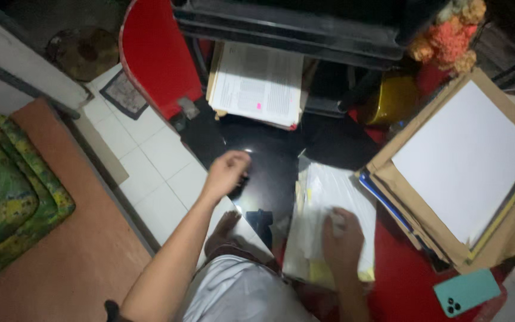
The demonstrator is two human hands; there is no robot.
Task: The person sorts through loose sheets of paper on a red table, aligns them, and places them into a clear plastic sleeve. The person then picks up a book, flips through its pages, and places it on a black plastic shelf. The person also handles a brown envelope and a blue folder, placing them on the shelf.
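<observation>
Brown envelope (511, 235) (flat, rectangular) at right

A room in a home, with a low table used as a paperwork corner.

The floor has white tiles (150, 155) and a brown mat (67, 250), and a green patterned cushion (7, 191) lies at the left, as in a living room. On the low red and black table (269, 161) there are stacks of printed papers (260, 83), brown envelopes with a white sheet (466, 161) and a teal phone (466, 291). A bunch of orange artificial flowers (451, 33) stands at the back.
</observation>
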